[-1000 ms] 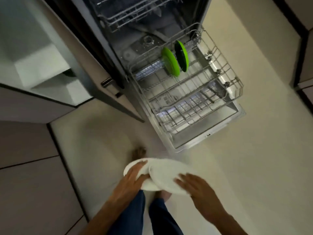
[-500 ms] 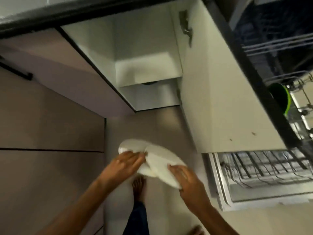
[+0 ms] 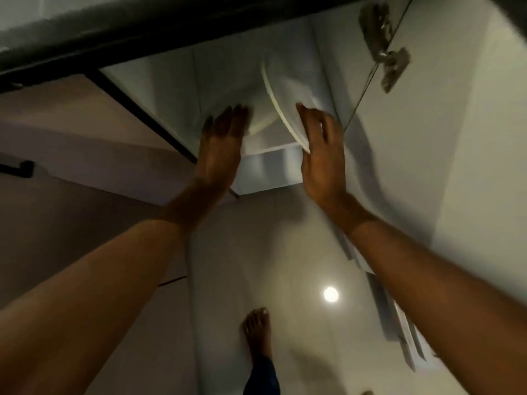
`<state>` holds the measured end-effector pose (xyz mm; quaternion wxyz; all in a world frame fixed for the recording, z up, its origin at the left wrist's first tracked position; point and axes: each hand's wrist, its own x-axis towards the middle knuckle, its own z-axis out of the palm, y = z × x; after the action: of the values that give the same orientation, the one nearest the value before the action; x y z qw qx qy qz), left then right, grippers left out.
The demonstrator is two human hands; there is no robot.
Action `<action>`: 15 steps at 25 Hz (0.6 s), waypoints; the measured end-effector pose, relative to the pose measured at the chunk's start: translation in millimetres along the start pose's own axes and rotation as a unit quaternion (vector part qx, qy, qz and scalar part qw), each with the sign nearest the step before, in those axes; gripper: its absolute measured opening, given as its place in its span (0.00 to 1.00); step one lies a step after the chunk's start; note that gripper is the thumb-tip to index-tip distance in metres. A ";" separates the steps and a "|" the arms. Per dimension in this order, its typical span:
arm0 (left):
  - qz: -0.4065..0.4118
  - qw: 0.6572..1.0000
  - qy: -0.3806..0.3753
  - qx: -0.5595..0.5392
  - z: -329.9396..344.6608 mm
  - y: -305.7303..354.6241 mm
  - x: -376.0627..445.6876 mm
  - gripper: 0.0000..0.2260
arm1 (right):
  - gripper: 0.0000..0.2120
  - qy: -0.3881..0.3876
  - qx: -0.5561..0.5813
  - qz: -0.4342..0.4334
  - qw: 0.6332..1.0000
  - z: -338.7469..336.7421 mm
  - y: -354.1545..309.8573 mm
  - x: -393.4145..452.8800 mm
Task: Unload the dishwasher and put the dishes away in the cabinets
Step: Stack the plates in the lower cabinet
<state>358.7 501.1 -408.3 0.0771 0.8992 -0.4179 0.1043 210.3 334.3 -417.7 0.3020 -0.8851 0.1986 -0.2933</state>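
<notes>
A white plate (image 3: 288, 89) stands tilted on edge inside the open lower cabinet (image 3: 176, 89), above its white shelf (image 3: 273, 148). My right hand (image 3: 322, 152) grips the plate's lower rim, thumb on the near face. My left hand (image 3: 224, 138) reaches in beside it with straight fingers, fingertips against a second white plate (image 3: 261, 124), which is mostly hidden and blurred.
The cabinet door (image 3: 427, 138) hangs open to the right, its metal hinge (image 3: 383, 49) near the top. A dark countertop edge (image 3: 142, 32) runs overhead. A black drawer handle (image 3: 20, 168) is at left. My bare foot (image 3: 256, 332) stands on the pale floor. The blurred dishwasher edge (image 3: 399, 317) is at the lower right.
Both hands have moved up from over the floor into the cabinet, carrying the plates. The view has swung left, so the dishwasher rack has left the frame. The plates have separated.
</notes>
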 end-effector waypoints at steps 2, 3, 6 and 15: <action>-0.030 0.998 -0.058 -0.011 32.0 -10.5 23.1 0.26 | 0.36 -0.044 -0.073 -0.003 0.996 35.7 21.7 19.5; -0.034 0.996 -0.076 -0.018 43.9 -16.1 29.5 0.24 | 0.37 -0.067 -0.117 -0.024 0.991 48.7 30.6 25.8; -0.009 0.988 -0.120 -0.099 61.6 -31.7 36.4 0.31 | 0.35 -0.141 -0.215 -0.087 0.962 74.6 60.5 45.3; -0.013 0.991 -0.121 -0.048 47.8 -15.0 -0.4 0.30 | 0.34 -0.212 -0.282 -0.048 0.934 65.0 59.0 12.2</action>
<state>375.9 500.1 -455.3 0.0700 0.9059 -0.4167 -0.0264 250.6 311.4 -493.2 0.0603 -0.9838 0.1624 -0.0450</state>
